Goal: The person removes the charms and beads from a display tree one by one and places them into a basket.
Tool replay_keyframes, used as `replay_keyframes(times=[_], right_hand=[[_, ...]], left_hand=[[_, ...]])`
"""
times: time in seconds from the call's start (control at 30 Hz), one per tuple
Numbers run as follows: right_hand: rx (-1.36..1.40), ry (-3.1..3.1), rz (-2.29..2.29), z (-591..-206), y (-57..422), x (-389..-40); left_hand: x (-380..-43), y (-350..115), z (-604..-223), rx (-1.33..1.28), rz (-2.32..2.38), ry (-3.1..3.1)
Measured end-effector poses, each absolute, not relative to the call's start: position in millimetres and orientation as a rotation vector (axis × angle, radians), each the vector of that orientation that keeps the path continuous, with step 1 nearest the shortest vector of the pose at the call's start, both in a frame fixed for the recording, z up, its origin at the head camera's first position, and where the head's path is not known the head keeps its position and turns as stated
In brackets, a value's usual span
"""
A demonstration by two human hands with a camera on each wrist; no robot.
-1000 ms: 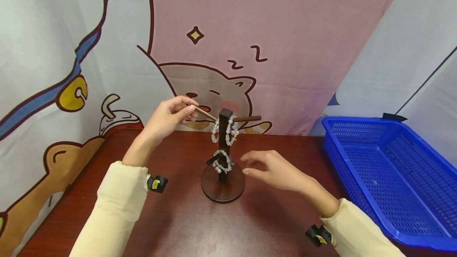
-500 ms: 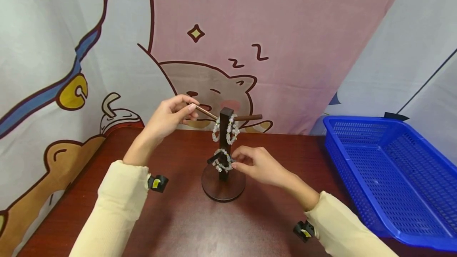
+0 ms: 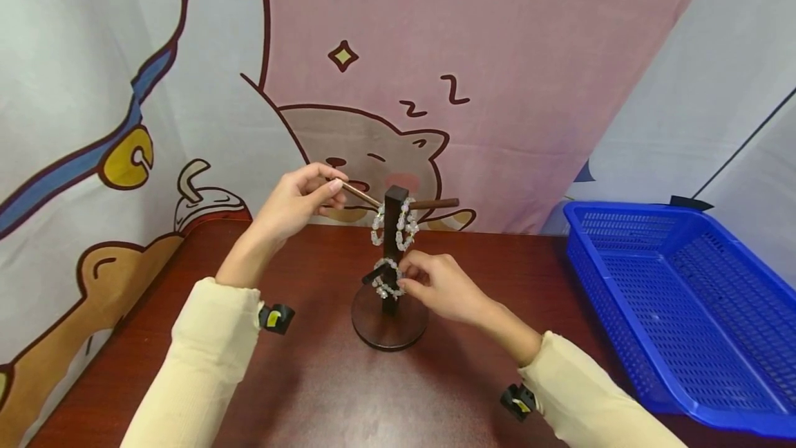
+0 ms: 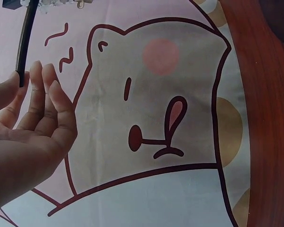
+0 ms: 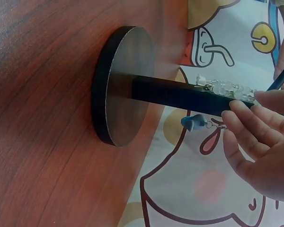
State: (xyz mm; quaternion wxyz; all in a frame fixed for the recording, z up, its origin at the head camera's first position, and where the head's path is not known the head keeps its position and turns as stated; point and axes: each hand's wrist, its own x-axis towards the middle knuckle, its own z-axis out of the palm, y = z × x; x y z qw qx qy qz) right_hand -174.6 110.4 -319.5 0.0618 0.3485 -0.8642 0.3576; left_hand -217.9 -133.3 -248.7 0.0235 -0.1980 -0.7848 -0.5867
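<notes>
A dark wooden bracelet stand (image 3: pixel 390 327) with a round base stands upright on the table. My left hand (image 3: pixel 295 202) pinches the outer end of its upper left peg (image 3: pixel 361 194) between thumb and fingers. Clear beaded bracelets hang at the top, one left bracelet (image 3: pixel 376 235) and more on the right. A further beaded bracelet (image 3: pixel 382 292) loops over the short lower peg. At that bracelet's right edge, my right hand (image 3: pixel 444 289) pinches beads beside the post. In the right wrist view a blue charm (image 5: pixel 194 123) dangles beside the post, near my right fingertips (image 5: pixel 229 118).
A blue perforated plastic basket (image 3: pixel 647 406) stands on the right side of the table. Behind the reddish-brown table (image 3: pixel 311 393) hangs a cloth (image 3: pixel 528 54) printed with cartoon animals. The upper right peg (image 3: pixel 438 204) sticks out toward the right.
My right hand has moved left from beside the stand to the lower bracelet, its fingers closing at the beads. My left hand keeps its pinch on the peg.
</notes>
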Motion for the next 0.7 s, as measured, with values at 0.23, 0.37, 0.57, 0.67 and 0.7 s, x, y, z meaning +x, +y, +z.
replay_keyframes(times=[0.23, 0.37, 0.57, 0.67, 0.7], right_hand=[[1.054, -2.599, 1.063, -317.7, 110.3, -173.8], [1.063, -2.587, 1.054, -315.8, 110.4, -173.4], [1.087, -2.568, 1.068, -312.9, 110.1, -172.4], [1.1, -2.568, 1.076, -312.6, 109.8, -171.7], [1.106, -2.568, 1.083, -312.3, 109.7, -171.2]], left_hand=[[-217.8, -132.0, -248.3, -0.608, -1.841, -2.422], [-218.1, -132.0, -248.3, -0.615, -1.85, -2.422], [-218.0, -132.4, -249.3, -0.614, -1.856, -2.413], [-218.0, -132.7, -250.2, -0.618, -1.866, -2.402], [-217.9, -132.7, -250.4, -0.62, -1.865, -2.4]])
